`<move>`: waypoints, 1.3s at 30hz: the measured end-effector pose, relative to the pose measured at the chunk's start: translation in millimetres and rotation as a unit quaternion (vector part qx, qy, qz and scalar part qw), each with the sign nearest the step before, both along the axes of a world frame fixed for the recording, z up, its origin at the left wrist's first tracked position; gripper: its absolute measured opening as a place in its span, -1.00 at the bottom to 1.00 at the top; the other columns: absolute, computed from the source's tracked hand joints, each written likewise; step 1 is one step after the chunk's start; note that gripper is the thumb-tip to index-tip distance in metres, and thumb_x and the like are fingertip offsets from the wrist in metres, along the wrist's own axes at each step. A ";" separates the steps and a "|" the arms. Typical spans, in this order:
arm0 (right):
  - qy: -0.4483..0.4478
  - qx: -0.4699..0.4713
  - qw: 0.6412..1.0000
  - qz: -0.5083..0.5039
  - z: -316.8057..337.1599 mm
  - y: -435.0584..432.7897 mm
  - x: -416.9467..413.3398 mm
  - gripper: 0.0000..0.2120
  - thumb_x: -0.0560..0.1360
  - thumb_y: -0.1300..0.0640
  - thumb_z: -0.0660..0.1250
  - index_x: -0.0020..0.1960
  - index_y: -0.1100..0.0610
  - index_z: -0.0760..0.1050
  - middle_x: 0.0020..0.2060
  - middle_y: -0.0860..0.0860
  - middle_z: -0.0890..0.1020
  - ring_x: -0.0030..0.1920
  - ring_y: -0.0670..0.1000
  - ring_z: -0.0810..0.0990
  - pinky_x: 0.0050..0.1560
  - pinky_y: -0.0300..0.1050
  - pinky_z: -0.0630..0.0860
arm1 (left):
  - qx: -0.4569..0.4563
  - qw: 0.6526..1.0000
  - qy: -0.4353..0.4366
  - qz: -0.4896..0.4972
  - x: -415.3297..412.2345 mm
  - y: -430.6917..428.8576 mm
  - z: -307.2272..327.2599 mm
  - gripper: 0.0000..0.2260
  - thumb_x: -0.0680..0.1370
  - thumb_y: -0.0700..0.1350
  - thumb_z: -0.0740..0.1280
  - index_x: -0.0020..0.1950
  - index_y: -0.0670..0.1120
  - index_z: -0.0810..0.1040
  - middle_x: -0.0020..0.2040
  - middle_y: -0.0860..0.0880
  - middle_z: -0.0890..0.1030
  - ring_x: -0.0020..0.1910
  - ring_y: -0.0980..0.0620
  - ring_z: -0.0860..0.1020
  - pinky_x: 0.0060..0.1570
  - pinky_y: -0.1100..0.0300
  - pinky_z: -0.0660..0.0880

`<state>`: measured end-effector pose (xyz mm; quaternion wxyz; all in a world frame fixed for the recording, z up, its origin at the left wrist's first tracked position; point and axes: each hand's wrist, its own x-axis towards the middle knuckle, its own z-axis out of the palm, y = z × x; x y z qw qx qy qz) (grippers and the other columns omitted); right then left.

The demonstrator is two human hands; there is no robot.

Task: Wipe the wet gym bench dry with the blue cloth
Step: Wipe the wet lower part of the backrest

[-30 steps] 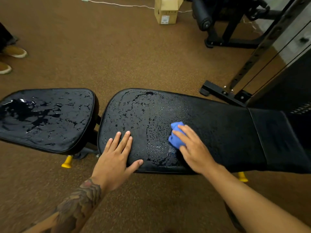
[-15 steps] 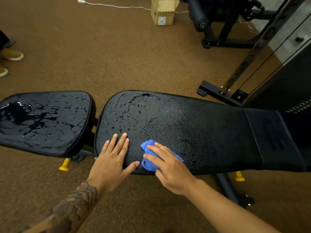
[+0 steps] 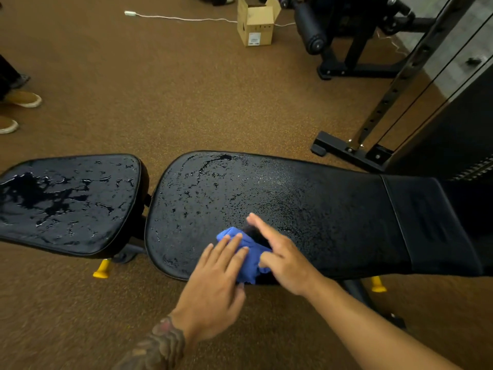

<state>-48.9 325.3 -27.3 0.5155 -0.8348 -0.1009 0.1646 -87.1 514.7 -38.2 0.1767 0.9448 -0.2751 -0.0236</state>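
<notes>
The black gym bench has a long back pad (image 3: 320, 209) and a separate seat pad (image 3: 66, 204) to its left. Water beads cover the left half of the long pad, and puddles lie on the seat pad. The crumpled blue cloth (image 3: 250, 260) sits at the near edge of the long pad. My left hand (image 3: 213, 284) lies over the cloth's left side, fingers pressed on it. My right hand (image 3: 285, 257) is at the cloth's right side with its fingers spread and the index finger stretched out over the pad; only its thumb touches the cloth.
The bench stands on brown carpet, with yellow foot caps (image 3: 101, 269) under its near side. A rack base (image 3: 346, 150) and a black machine (image 3: 312, 30) stand at the right and back. A cardboard box (image 3: 256, 25) and a white cable (image 3: 181, 18) lie beyond. A person's shoes (image 3: 22, 98) are at the left.
My right hand dragged the cloth left along the near edge, then loosened its fingers. My left hand moved right from the bare pad onto the cloth.
</notes>
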 end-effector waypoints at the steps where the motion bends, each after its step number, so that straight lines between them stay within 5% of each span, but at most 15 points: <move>1: -0.016 -0.017 1.000 -0.012 2.7 -6.8 4.3 -0.27 0.34 0.18 0.20 0.51 0.08 0.17 0.48 -0.07 0.23 0.47 -0.21 0.15 0.47 -0.25 0.07 | 0.029 1.000 0.003 -0.009 1.0 -6.8 -1.5 -0.42 0.46 0.06 0.22 0.46 -0.06 0.27 0.53 -0.12 0.25 0.49 -0.15 0.23 0.41 -0.12 0.20; 5: -0.085 -0.157 0.984 -0.009 -4.2 -24.2 24.0 -0.37 0.49 -0.07 0.15 0.53 0.01 0.11 0.51 -0.10 0.14 0.52 -0.14 -0.03 0.51 -0.15 -0.06 | 0.099 0.994 0.008 -0.034 11.4 -18.3 -8.8 -0.50 0.53 0.07 0.15 0.47 0.04 0.27 0.46 -0.15 0.36 0.42 -0.28 0.32 0.26 -0.21 0.42; 9: -0.130 -0.325 0.935 0.050 -20.9 -26.3 46.1 -0.43 0.59 -0.16 0.02 0.55 -0.06 -0.01 0.55 -0.06 -0.01 0.54 0.00 -0.15 0.51 0.06 -0.14 | 0.134 0.989 -0.007 -0.062 20.4 -11.4 -16.2 -0.42 0.41 -0.05 0.36 0.43 0.03 0.32 0.39 -0.16 0.45 0.35 -0.30 0.41 0.13 -0.15 0.53; 12: -0.153 -0.398 0.903 0.059 -28.8 -21.6 51.1 -0.39 0.54 -0.21 -0.18 0.55 -0.04 0.00 0.56 -0.01 -0.02 0.54 0.08 -0.14 0.48 0.10 -0.16 | 0.152 0.987 -0.030 -0.035 26.3 -5.3 -14.9 -0.49 0.42 -0.07 0.13 0.40 0.05 0.36 0.35 -0.14 0.49 0.33 -0.28 0.45 0.16 -0.18 0.50; 21: -0.156 -0.399 0.903 0.034 -26.5 -16.2 51.8 -0.43 0.56 -0.16 -0.01 0.53 -0.02 0.12 0.54 0.00 0.11 0.53 0.12 0.01 0.48 0.12 -0.05 | 0.153 0.984 0.003 0.089 87.5 -8.3 -5.2 -0.55 0.45 -0.09 0.12 0.32 0.00 0.48 0.32 -0.18 0.51 0.26 -0.40 0.45 0.20 -0.26 0.42; 26: -0.158 -0.407 0.899 0.016 -31.0 -13.8 51.8 -0.33 0.53 -0.19 -0.04 0.54 0.13 0.08 0.54 -0.01 0.12 0.54 0.05 -0.02 0.47 0.04 -0.13 | 0.155 0.987 -0.011 0.038 155.6 -37.4 -4.7 -0.43 0.55 -0.16 0.16 0.55 0.04 0.11 0.57 -0.16 0.08 0.50 -0.36 0.02 0.43 -0.20 0.03; 28: -0.163 -0.416 0.894 0.017 -31.6 -12.9 51.0 -0.34 0.56 -0.19 -0.05 0.55 0.13 0.01 0.55 -0.01 0.04 0.54 0.04 -0.09 0.47 0.03 -0.20 | 0.163 0.985 -0.031 0.044 181.5 -43.5 -6.0 -0.43 0.56 -0.17 0.12 0.56 0.04 0.05 0.58 -0.14 0.03 0.51 -0.34 -0.02 0.44 -0.19 0.01; 39: -0.105 -0.456 0.883 0.041 -23.0 -6.6 48.5 -0.35 0.62 -0.17 -0.13 0.54 0.14 -0.27 0.54 0.04 -0.25 0.51 0.02 -0.32 0.50 0.04 -0.27 | 0.138 0.985 -0.001 0.103 228.4 37.4 -19.8 -0.50 0.53 -0.14 0.08 0.50 -0.11 0.26 0.47 -0.29 0.27 0.42 -0.47 0.15 0.41 -0.27 0.14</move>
